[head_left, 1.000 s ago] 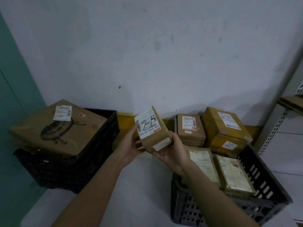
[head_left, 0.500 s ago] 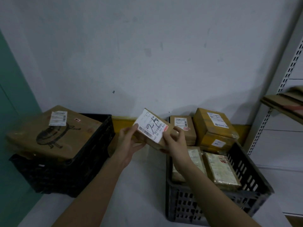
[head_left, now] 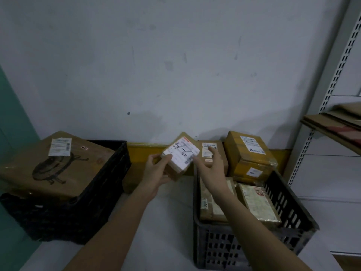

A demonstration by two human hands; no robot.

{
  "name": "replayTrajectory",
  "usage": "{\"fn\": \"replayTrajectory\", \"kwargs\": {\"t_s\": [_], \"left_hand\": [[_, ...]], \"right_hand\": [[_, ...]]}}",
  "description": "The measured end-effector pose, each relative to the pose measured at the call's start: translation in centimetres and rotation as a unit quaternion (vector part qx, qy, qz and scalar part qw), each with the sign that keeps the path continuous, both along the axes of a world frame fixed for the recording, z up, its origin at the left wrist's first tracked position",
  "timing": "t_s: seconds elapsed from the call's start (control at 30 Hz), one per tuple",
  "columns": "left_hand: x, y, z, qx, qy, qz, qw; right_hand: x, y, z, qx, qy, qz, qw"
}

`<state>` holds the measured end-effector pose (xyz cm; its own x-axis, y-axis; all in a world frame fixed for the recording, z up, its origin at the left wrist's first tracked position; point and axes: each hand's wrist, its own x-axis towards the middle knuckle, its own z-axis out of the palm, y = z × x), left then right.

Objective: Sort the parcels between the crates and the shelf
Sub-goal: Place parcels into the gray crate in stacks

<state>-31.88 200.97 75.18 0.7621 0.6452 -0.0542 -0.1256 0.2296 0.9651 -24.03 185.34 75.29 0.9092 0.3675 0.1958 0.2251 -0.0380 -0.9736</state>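
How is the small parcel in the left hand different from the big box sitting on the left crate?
The small parcel is held in the air by the left hand; the big box rests on top of the left crate. The small parcel's white label covers most of its face and bears handwritten marks; the big box's label is a small patch beside a printed black drawing. The big box is much larger. Both are brown cardboard.

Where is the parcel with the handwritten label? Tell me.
Centre of the head view: the small parcel is in the left hand, between the two black crates.
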Motion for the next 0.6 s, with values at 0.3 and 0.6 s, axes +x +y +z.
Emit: {"fn": "replayTrajectory", "kwargs": {"t_s": [0.3, 0.6], "left_hand": [[3.3, -3.4, -1.8, 0.159, 0.001, -0.064, 0.985], [7.6, -0.2, -4.7, 0.235, 0.076, -0.176, 0.953]], "right_hand": [[1.4, 1.9, -0.7, 0.071, 0.024, 0.006, 0.997], [7.3, 4.0, -2.2, -0.101, -0.030, -0.066, 0.992]]}}
